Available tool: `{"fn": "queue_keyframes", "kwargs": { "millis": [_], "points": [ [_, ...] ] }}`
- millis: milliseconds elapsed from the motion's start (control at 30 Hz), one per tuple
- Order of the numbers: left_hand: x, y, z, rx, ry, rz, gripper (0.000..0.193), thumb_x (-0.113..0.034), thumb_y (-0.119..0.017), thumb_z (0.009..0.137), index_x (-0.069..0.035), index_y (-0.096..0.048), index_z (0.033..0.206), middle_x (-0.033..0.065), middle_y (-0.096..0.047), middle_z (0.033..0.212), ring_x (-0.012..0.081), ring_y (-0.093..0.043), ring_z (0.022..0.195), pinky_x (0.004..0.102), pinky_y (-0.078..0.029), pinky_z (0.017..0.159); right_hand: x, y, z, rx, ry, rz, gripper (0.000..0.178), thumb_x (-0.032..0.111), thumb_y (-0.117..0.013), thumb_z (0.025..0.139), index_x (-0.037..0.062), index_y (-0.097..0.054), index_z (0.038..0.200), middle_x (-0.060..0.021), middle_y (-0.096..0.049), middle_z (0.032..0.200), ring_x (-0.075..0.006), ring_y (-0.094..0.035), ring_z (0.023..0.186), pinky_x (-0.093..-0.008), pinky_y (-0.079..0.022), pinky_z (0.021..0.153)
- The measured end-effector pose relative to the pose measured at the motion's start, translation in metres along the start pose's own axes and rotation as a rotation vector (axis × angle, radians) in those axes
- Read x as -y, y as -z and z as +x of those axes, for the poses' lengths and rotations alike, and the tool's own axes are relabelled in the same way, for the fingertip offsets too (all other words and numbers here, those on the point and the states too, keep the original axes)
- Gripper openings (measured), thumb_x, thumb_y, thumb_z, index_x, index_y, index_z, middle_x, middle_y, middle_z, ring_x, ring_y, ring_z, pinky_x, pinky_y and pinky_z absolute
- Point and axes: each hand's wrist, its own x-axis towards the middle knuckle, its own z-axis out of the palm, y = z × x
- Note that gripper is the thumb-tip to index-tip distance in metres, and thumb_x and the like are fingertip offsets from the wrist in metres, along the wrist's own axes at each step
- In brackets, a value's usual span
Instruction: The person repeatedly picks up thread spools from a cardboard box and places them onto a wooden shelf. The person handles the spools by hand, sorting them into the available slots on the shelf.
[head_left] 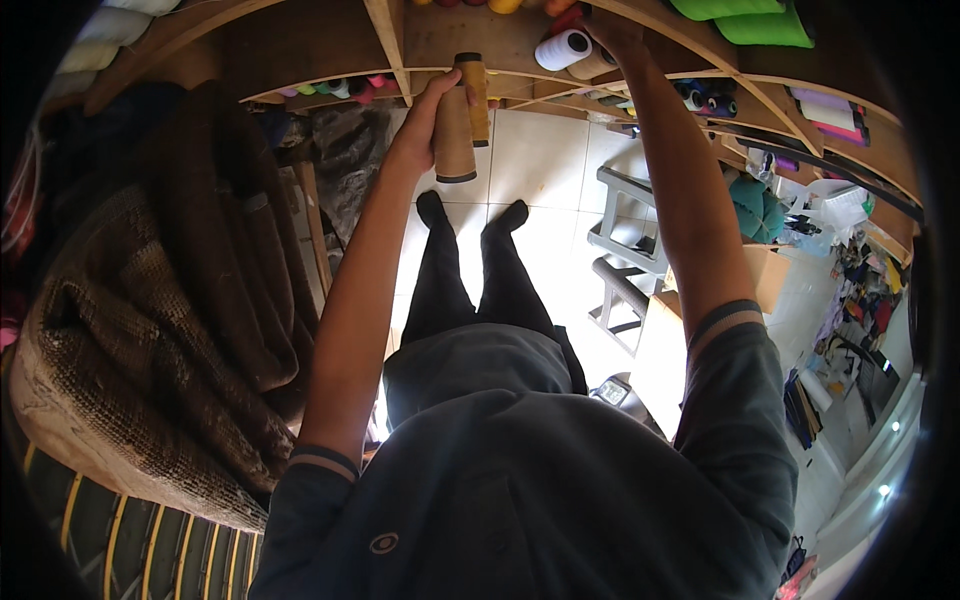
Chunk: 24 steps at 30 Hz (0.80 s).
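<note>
My left hand (pixel 425 112) is closed round two thread spools in front of the shelves. One is a tan thread spool (pixel 455 145) with a dark lower rim; the other, a mustard thread spool (pixel 474 100), sits beside and slightly behind it. Up in a shelf compartment, my right hand (pixel 615 38) reaches in next to a white thread spool (pixel 562 50) and a brown one (pixel 594 65). Something red (pixel 568 20) lies by its fingers, which are mostly hidden, so their grip cannot be made out.
Wooden shelves (pixel 290 60) curve across the top, holding colourful spools, including bright green ones (pixel 765 25). A bulky brown textile (pixel 150 330) fills the left side. Grey stool-like frames (pixel 625 225) and a cardboard box (pixel 765 272) stand at the right on the tiled floor.
</note>
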Motion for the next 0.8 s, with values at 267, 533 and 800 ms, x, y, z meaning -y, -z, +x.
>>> {"fn": "queue_keyframes", "kwargs": {
  "millis": [267,533,800],
  "points": [
    [0.002,0.0,0.005,0.135,-0.111,-0.061,0.044,-0.047,-0.045,0.09,-0.005,-0.051,0.08,0.0183,-0.05,0.129,0.0373,-0.051,0.118,0.0498,-0.045,0.096,0.001,0.005,0.0,0.023,-0.015,0.042,0.025,0.021,-0.063,0.081,0.0052,-0.065,0.101,-0.0137,-0.065,0.097,-0.0262,-0.062,0.087,-0.0385,-0.047,0.076],
    [-0.003,-0.017,0.012,0.236,-0.084,-0.068,0.041,-0.044,-0.049,0.09,-0.005,-0.054,0.081,0.0164,-0.05,0.126,0.0361,-0.05,0.12,0.0468,-0.046,0.094,0.03,0.025,-0.014,0.082,-0.037,0.381,0.025,0.021,-0.061,0.083,0.0035,-0.065,0.1,-0.0148,-0.065,0.097,-0.0267,-0.062,0.086,-0.0376,-0.048,0.075],
    [-0.011,-0.03,0.016,0.169,-0.023,0.244,0.032,-0.038,-0.059,0.087,-0.006,-0.06,0.085,0.0051,-0.06,0.092,0.0195,-0.062,0.093,0.0318,-0.049,0.076,0.079,0.065,-0.019,1.158,-0.238,0.85,0.044,0.029,-0.068,0.084,0.0077,-0.057,0.12,-0.0113,-0.058,0.108,-0.0276,-0.057,0.095,-0.0362,-0.045,0.088]
  ]
}}
